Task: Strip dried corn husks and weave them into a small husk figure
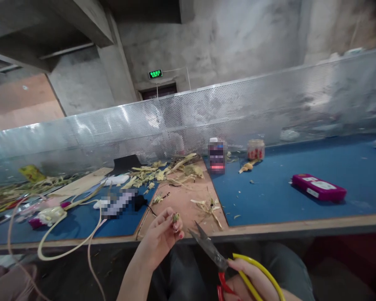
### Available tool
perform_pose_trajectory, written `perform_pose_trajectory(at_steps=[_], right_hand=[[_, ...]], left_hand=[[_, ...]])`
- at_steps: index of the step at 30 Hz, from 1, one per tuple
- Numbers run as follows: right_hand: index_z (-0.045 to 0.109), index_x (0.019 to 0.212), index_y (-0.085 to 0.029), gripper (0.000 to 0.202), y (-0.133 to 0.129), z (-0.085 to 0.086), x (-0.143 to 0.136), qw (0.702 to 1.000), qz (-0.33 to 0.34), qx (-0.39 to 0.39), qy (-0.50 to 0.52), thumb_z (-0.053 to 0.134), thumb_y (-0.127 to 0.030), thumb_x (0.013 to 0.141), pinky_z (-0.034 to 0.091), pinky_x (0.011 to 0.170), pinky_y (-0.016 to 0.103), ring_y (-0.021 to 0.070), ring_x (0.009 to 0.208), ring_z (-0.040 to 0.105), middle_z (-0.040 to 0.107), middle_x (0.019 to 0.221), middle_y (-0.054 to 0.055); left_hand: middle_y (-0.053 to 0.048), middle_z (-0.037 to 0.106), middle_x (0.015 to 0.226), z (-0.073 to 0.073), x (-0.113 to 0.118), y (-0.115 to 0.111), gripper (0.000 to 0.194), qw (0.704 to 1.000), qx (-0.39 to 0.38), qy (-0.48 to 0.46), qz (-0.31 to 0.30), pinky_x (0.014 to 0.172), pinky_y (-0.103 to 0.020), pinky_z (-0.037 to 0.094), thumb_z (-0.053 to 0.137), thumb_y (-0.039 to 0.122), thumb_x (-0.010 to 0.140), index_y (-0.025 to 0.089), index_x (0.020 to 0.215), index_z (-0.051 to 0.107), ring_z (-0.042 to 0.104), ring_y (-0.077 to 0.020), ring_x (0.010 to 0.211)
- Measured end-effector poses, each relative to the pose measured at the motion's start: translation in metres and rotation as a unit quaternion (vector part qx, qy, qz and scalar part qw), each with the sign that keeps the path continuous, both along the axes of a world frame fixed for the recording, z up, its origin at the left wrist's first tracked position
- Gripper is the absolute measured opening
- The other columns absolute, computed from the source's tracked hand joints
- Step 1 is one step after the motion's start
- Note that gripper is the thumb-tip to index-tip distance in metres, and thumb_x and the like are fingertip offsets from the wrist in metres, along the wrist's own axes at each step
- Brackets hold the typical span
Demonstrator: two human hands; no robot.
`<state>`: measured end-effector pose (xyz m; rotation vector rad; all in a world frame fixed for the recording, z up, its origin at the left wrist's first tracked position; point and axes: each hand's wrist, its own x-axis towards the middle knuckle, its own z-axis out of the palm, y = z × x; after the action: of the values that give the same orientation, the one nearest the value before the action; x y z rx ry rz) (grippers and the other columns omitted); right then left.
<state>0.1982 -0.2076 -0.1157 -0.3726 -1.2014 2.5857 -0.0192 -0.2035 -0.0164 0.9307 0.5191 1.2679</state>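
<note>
Between the fingertips of my left hand (165,230) is a small greenish, dried-looking piece (176,218), held up near the table's front edge. My right hand (249,280) grips a pair of scissors (211,251) with one yellow and one red handle. The blades are slightly parted and point up and left, a short gap away from my left hand. A tan board (181,205) lies beyond my hands, with pale yellow dried strips (188,169) heaped at its back and a few loose scraps (211,207) on its right side.
Blue surface (263,192) flanks the board. A magenta pack (318,188) lies right; a jar (256,149) and a blurred-out upright item (217,156) stand at the back. Long pale strands (47,256) hang over the left edge. A perforated metal screen (181,121) runs behind.
</note>
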Motion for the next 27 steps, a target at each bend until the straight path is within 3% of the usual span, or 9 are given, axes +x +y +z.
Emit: perform_pose_trajectory(at_steps=[4, 8, 13, 17, 18, 21, 22, 24, 27], right_hand=[[0.043, 0.047, -0.014, 0.064, 0.013, -0.015, -0.017, 0.998, 0.023, -0.027, 0.058, 0.012, -0.061, 0.076, 0.011, 0.034, 0.018, 0.0054, 0.032, 0.029, 0.035, 0.039, -0.001], [0.045, 0.050, -0.013, 0.062, 0.013, -0.018, -0.023, 0.997, 0.026, -0.052, 0.053, 0.015, -0.061, 0.076, 0.010, 0.035, 0.018, 0.0055, 0.034, 0.033, 0.039, 0.042, 0.001], [0.044, 0.046, -0.014, 0.061, 0.009, -0.010, -0.018, 0.998, 0.017, -0.041, 0.053, 0.015, -0.059, 0.077, 0.008, 0.034, 0.020, 0.0059, 0.033, 0.033, 0.038, 0.040, 0.000], [0.046, 0.046, -0.014, 0.062, 0.008, -0.008, -0.019, 0.998, 0.021, -0.039, 0.041, 0.015, -0.059, 0.077, 0.007, 0.034, 0.020, 0.0059, 0.032, 0.032, 0.038, 0.040, 0.001], [0.046, 0.047, -0.014, 0.062, 0.007, -0.008, -0.019, 0.998, 0.016, -0.037, 0.041, 0.016, -0.059, 0.076, 0.007, 0.035, 0.020, 0.0060, 0.032, 0.031, 0.038, 0.040, 0.000], [0.045, 0.047, -0.014, 0.060, 0.004, -0.010, -0.017, 0.998, -0.001, -0.029, 0.048, 0.020, -0.061, 0.075, 0.008, 0.037, 0.020, 0.0056, 0.034, 0.028, 0.035, 0.040, -0.001], [0.045, 0.048, -0.014, 0.059, 0.003, -0.010, -0.016, 0.999, -0.007, -0.022, 0.046, 0.021, -0.061, 0.075, 0.009, 0.038, 0.020, 0.0056, 0.034, 0.027, 0.035, 0.041, -0.002], [0.047, 0.050, -0.014, 0.059, 0.001, -0.008, -0.014, 0.999, -0.031, 0.004, 0.037, 0.024, -0.061, 0.077, 0.011, 0.039, 0.020, 0.0061, 0.037, 0.027, 0.036, 0.044, -0.001], [0.052, 0.055, -0.012, 0.060, -0.004, 0.000, -0.012, 0.997, -0.057, 0.040, 0.023, 0.025, -0.060, 0.079, 0.014, 0.041, 0.021, 0.0064, 0.040, 0.029, 0.040, 0.048, 0.000]], left_hand=[[0.002, 0.047, 0.061, 0.001, 0.017, -0.008, 0.005, 0.999, 0.050, 0.011, -0.004, 0.076, -0.035, 0.045, 0.055, 0.018, 0.080, 0.017, 0.079, 0.050, 0.048, -0.0088, 0.061], [0.000, 0.053, 0.070, 0.000, 0.040, -0.007, 0.012, 0.987, 0.033, 0.147, -0.046, 0.078, -0.037, 0.046, 0.060, 0.022, 0.075, 0.014, 0.076, 0.052, 0.052, -0.0086, 0.062], [0.000, 0.055, 0.071, 0.003, 0.050, -0.004, 0.013, 0.971, 0.066, 0.148, 0.178, 0.079, -0.029, 0.045, 0.058, 0.027, 0.077, 0.015, 0.081, 0.054, 0.054, -0.0093, 0.070], [0.000, 0.056, 0.068, 0.003, 0.049, -0.007, 0.015, 0.981, 0.050, 0.181, 0.047, 0.074, -0.031, 0.047, 0.061, 0.028, 0.075, 0.014, 0.075, 0.054, 0.054, -0.0093, 0.062], [-0.001, 0.058, 0.070, 0.003, 0.047, -0.005, 0.016, 0.974, 0.045, 0.215, 0.058, 0.072, -0.030, 0.047, 0.062, 0.028, 0.074, 0.014, 0.076, 0.055, 0.055, -0.0103, 0.063], [0.000, 0.059, 0.072, 0.005, 0.037, 0.001, 0.016, 0.946, 0.073, 0.178, 0.262, 0.074, -0.027, 0.047, 0.063, 0.027, 0.072, 0.016, 0.079, 0.055, 0.056, -0.0109, 0.070], [0.001, 0.058, 0.072, 0.007, 0.034, 0.002, 0.014, 0.946, 0.090, 0.131, 0.282, 0.077, -0.028, 0.046, 0.063, 0.026, 0.073, 0.017, 0.081, 0.055, 0.056, -0.0104, 0.072], [0.003, 0.054, 0.069, 0.009, 0.031, -0.001, 0.011, 0.962, 0.105, 0.075, 0.241, 0.079, -0.031, 0.047, 0.061, 0.026, 0.074, 0.018, 0.080, 0.055, 0.053, -0.0082, 0.066], [0.000, 0.055, 0.068, 0.010, 0.034, -0.011, 0.010, 0.983, 0.073, 0.132, 0.102, 0.079, -0.034, 0.047, 0.060, 0.024, 0.075, 0.015, 0.076, 0.056, 0.053, -0.0088, 0.062]])
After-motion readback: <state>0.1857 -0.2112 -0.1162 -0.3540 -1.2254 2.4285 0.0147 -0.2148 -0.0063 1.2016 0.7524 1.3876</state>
